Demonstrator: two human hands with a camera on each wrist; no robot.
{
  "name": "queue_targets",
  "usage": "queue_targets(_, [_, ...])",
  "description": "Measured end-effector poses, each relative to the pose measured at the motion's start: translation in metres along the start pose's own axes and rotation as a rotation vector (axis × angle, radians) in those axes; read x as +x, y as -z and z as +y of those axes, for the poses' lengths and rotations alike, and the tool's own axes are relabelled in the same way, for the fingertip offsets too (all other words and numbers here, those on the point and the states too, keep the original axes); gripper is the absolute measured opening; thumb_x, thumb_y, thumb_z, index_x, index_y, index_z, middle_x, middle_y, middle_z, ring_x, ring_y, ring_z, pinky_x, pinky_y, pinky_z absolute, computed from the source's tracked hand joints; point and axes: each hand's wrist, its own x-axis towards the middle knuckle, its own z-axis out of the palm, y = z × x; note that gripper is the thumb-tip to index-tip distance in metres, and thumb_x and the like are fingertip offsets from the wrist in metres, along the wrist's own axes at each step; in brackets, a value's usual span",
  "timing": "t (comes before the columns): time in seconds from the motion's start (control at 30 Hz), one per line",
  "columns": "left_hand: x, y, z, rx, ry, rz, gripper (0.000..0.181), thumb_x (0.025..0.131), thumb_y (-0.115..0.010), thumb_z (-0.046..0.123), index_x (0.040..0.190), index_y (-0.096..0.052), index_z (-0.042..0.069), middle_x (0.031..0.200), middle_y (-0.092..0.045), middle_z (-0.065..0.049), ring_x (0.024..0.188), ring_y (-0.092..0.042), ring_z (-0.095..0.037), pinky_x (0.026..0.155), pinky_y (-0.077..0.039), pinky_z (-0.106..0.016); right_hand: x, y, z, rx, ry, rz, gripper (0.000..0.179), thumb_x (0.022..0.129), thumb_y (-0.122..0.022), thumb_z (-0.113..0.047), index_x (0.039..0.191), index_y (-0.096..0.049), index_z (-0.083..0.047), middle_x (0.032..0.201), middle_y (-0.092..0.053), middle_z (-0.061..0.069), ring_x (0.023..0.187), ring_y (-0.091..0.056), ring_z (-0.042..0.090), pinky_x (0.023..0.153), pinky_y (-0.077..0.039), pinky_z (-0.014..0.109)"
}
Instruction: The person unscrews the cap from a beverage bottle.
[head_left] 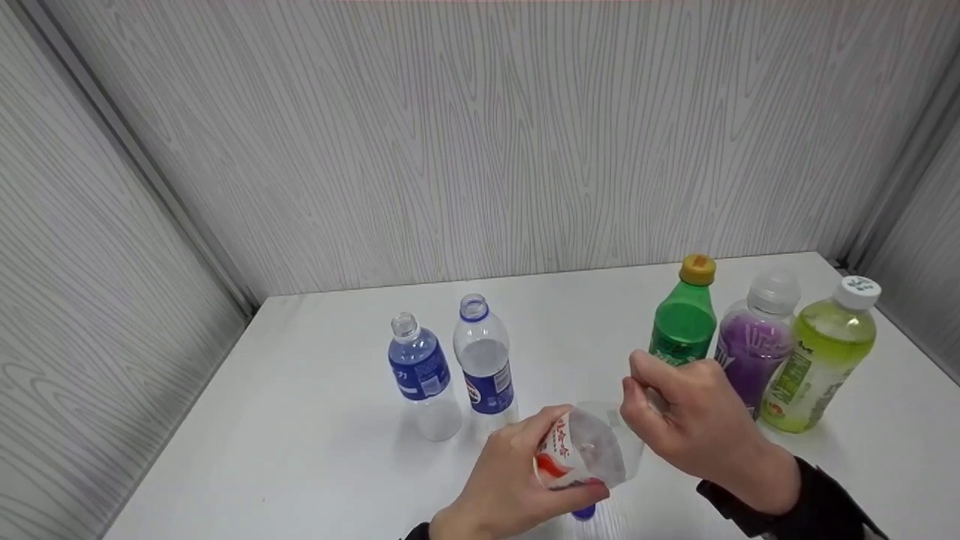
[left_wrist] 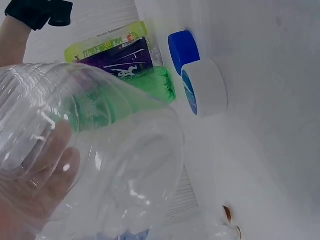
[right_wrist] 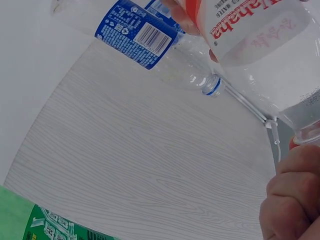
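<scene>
My left hand (head_left: 517,480) grips a clear plastic water bottle (head_left: 596,446) with a red-and-white label, tilted above the table. Its ridged base fills much of the left wrist view, where fingers (left_wrist: 65,165) show through the plastic. Curled fingers of my right hand (head_left: 697,420) close round the bottle's neck end, hiding its mouth and any cap. From the right wrist, the red lettering (right_wrist: 245,17) on the label is readable, and the knuckles (right_wrist: 290,200) sit right at the neck. A blue cap (left_wrist: 184,52) and a white cap (left_wrist: 206,87) lie together on the table below.
Two uncapped bottles stand to the left, one blue-labelled (head_left: 420,375) and one Pepsi-style bottle (head_left: 489,375). On the right are a green bottle (head_left: 682,319) with a yellow cap, a purple-labelled bottle (head_left: 754,349) and a yellow-green drink bottle (head_left: 825,349). Wood-grain panels (head_left: 525,150) enclose the white table (head_left: 300,420).
</scene>
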Motion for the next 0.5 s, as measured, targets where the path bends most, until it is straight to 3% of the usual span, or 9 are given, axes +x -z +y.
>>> queue_targets(0.23, [0.0, 0.005, -0.001, -0.04, -0.006, -0.086, 0.064, 0.088, -0.081, 0.052, 0.142, -0.058, 0.027, 0.125, -0.076, 0.009, 0.102, -0.068, 0.005, 0.091, -0.058, -0.016, 0.002, 0.008, 0.009, 0.032, 0.217, -0.054, 0.021, 0.081, -0.06, 0.003, 0.076, -0.045, -0.011, 0.051, -0.036, -0.004, 0.043, -0.031, -0.003, 0.05, -0.024, -0.001])
queue_targets(0.33, [0.001, 0.005, -0.001, -0.03, -0.005, -0.067, 0.062, 0.088, -0.081, 0.051, 0.142, -0.057, 0.029, 0.125, -0.075, 0.009, 0.104, -0.068, 0.005, 0.093, -0.057, -0.016, 0.002, 0.01, 0.008, 0.025, 0.194, -0.076, 0.018, 0.086, -0.063, -0.001, 0.079, -0.05, -0.012, 0.052, -0.042, -0.006, 0.045, -0.035, -0.003, 0.048, -0.03, 0.002])
queue_targets(0.5, [0.0, -0.001, 0.0, 0.078, -0.032, 0.06, 0.062, 0.088, -0.08, 0.054, 0.14, -0.057, 0.03, 0.125, -0.074, 0.011, 0.107, -0.07, 0.003, 0.096, -0.058, -0.019, 0.003, 0.015, 0.001, -0.077, -0.01, -0.083, 0.003, 0.093, -0.063, -0.011, 0.093, -0.061, -0.013, 0.056, -0.043, -0.011, 0.053, -0.033, -0.01, 0.047, -0.029, 0.007])
